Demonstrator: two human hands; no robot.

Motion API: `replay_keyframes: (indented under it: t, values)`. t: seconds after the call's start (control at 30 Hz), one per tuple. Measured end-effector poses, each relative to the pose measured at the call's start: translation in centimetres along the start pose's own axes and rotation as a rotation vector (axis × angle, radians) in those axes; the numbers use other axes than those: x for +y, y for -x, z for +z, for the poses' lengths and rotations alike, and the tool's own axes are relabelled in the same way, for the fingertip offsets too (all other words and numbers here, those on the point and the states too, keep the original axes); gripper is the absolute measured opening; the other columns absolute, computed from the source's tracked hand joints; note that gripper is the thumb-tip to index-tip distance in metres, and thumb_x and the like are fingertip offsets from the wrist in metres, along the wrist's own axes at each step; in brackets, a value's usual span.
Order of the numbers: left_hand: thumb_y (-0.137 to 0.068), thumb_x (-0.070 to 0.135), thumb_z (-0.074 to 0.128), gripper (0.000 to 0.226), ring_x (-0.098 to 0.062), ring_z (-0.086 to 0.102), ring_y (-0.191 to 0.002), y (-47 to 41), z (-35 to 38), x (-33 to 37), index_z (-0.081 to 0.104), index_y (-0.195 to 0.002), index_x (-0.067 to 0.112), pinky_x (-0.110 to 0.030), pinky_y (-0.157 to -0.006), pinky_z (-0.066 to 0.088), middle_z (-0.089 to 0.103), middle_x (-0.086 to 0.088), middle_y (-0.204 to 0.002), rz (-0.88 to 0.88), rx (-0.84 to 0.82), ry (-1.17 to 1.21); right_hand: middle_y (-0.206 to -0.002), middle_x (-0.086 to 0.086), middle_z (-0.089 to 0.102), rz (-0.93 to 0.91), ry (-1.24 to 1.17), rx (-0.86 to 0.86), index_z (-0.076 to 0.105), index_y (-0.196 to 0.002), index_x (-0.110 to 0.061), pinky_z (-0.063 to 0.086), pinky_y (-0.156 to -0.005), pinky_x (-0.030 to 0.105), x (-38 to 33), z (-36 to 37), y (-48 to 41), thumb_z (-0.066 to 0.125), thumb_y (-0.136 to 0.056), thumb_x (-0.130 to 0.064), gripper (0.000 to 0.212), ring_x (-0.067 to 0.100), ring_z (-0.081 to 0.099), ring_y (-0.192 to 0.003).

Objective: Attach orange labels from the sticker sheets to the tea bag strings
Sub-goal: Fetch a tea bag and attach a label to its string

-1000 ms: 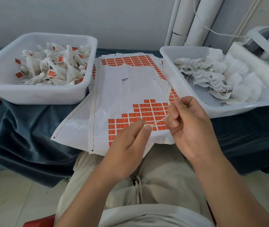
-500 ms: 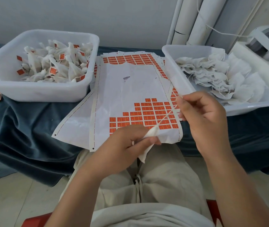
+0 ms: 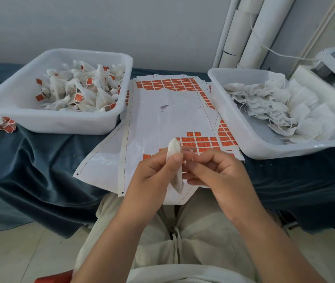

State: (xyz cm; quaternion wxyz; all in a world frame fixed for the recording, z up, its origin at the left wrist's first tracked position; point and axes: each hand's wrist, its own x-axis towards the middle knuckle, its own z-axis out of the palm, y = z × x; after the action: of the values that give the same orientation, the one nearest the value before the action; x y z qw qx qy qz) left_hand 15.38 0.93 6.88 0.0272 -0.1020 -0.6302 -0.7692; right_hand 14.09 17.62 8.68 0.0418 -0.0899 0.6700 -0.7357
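Between the hands, over the near part of the sticker sheet [image 3: 158, 123]: one unlabelled tea bag [image 3: 174, 149], roughly upright and slightly tilted, clamped along its middle by thumb and fingers of the left hand [image 3: 154, 174]. Right hand [image 3: 217, 174] close against the left, fingers curled, thumb and forefinger pinched together beside the bag's upper end, apparently on the string; string itself too fine and blurred to trace. Bag seemingly held off the sheet, probably to leave the string free for handling and to bring its end near the orange labels [image 3: 201, 140] just beyond the fingertips. Beyond and left of the left hand: white tub [image 3: 60, 123] of labelled bags, presumably for finished pieces. Beyond and right of the right hand: second tub [image 3: 254, 148] of plain bags, presumably the supply. Both tubs on the blue-draped surface [image 3: 46, 164], sheet between them, likely for short reaches either way. Wrists low over the lap, forearms converging, palms turned inward toward each other. No label yet on this bag.
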Motion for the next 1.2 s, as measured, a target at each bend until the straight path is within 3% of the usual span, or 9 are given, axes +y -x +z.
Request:
replay_keyframes:
  t: [0.2, 0.33, 0.43, 0.5, 0.57, 0.7, 0.87, 1.0, 1.2]
  values:
    - [-0.108, 0.041, 0.054, 0.031, 0.003, 0.068, -0.079, 0.0, -0.2, 0.2, 0.082, -0.102, 0.031, -0.013, -0.077, 0.051, 0.075, 0.015, -0.080, -0.006, 0.121, -0.212, -0.092, -0.003, 0.076, -0.247, 0.264, 0.022, 0.074, -0.090, -0.025, 0.058, -0.075, 0.022, 0.6, 0.3, 0.4, 0.072, -0.098, -0.024, 0.008, 0.020, 0.075, -0.088]
    - [-0.111, 0.040, 0.044, 0.035, -0.007, 0.057, -0.065, 0.0, -0.8, 0.0, 0.064, -0.083, 0.043, -0.025, -0.061, 0.044, 0.063, 0.014, -0.071, 0.080, -0.115, -0.649, -0.091, -0.013, 0.066, -0.516, 0.632, 0.005, 0.074, -0.088, -0.025, 0.049, -0.075, 0.021, 0.8, -0.3, 0.0, 0.073, -0.097, -0.023, 0.009, 0.016, 0.064, -0.086]
    - [-0.107, 0.042, 0.034, 0.035, -0.012, 0.063, -0.082, 0.2, -1.4, 0.3, 0.058, -0.082, 0.034, -0.036, -0.073, 0.051, 0.065, 0.014, -0.083, 0.002, -0.305, -0.740, -0.093, -0.011, 0.064, -0.415, 0.628, -0.031, 0.076, -0.086, -0.034, 0.046, -0.077, 0.017, 0.5, -0.7, 0.0, 0.078, -0.091, -0.028, 0.008, 0.014, 0.062, -0.088]
    - [-0.106, 0.044, 0.032, 0.034, -0.013, 0.061, -0.084, 0.4, -1.7, 0.4, 0.056, -0.084, 0.032, -0.028, -0.074, 0.048, 0.063, 0.013, -0.085, -0.029, -0.396, -0.708, -0.096, -0.012, 0.065, -0.271, 0.550, -0.060, 0.075, -0.084, -0.044, 0.049, -0.076, 0.019, 0.4, -1.0, -0.1, 0.077, -0.085, -0.042, 0.003, 0.015, 0.063, -0.091]
    - [-0.108, 0.045, 0.039, 0.030, -0.010, 0.055, -0.071, 0.4, -1.8, 0.3, 0.050, -0.080, 0.041, -0.017, -0.065, 0.040, 0.058, 0.016, -0.077, 0.012, -0.474, -0.751, -0.096, -0.012, 0.068, -0.146, 0.488, -0.085, 0.077, -0.083, -0.041, 0.052, -0.077, 0.022, 0.6, -1.3, -0.3, 0.077, -0.080, -0.048, 0.007, 0.015, 0.065, -0.091]
    - [-0.108, 0.042, 0.052, 0.040, -0.008, 0.036, -0.053, 0.2, -1.8, 0.1, 0.042, -0.070, 0.047, -0.019, -0.053, 0.029, 0.040, 0.015, -0.060, 0.054, -0.518, -0.689, -0.090, -0.002, 0.075, 0.134, 0.193, -0.157, 0.080, -0.088, -0.025, 0.055, -0.086, 0.036, 1.2, -1.3, -0.4, 0.079, -0.082, -0.045, 0.021, 0.016, 0.070, -0.090]
    - [-0.109, 0.042, 0.041, 0.041, -0.015, 0.045, -0.065, 0.0, -2.0, 0.0, 0.053, -0.080, 0.016, -0.025, -0.064, 0.042, 0.050, -0.004, -0.072, -0.048, -0.511, -0.349, -0.085, 0.004, 0.071, 0.241, -0.119, -0.156, 0.080, -0.086, -0.017, 0.049, -0.096, 0.049, 1.8, -0.9, -0.7, 0.080, -0.082, -0.039, 0.023, 0.030, 0.060, -0.093]
    - [-0.109, 0.042, 0.036, 0.043, -0.019, 0.049, -0.073, -0.1, -1.7, -0.4, 0.058, -0.077, 0.025, -0.028, -0.077, 0.047, 0.052, -0.002, -0.072, -0.116, -0.395, -0.120, -0.088, 0.014, 0.072, 0.058, 0.058, -0.097, 0.078, -0.095, -0.010, 0.048, -0.101, 0.069, 1.8, -0.7, -0.4, 0.070, -0.090, -0.036, 0.027, 0.046, 0.065, -0.095]
    - [-0.103, 0.052, 0.045, 0.046, -0.026, 0.048, -0.073, 0.1, -0.6, -0.8, 0.058, -0.073, 0.019, -0.032, -0.082, 0.051, 0.051, -0.005, -0.068, -0.234, -0.279, 0.187, -0.091, -0.001, 0.070, -0.725, 0.709, 0.084, 0.074, -0.088, -0.002, 0.051, -0.083, 0.032, 1.9, -0.6, 0.2, 0.064, -0.095, -0.012, 0.017, 0.017, 0.065, -0.088]
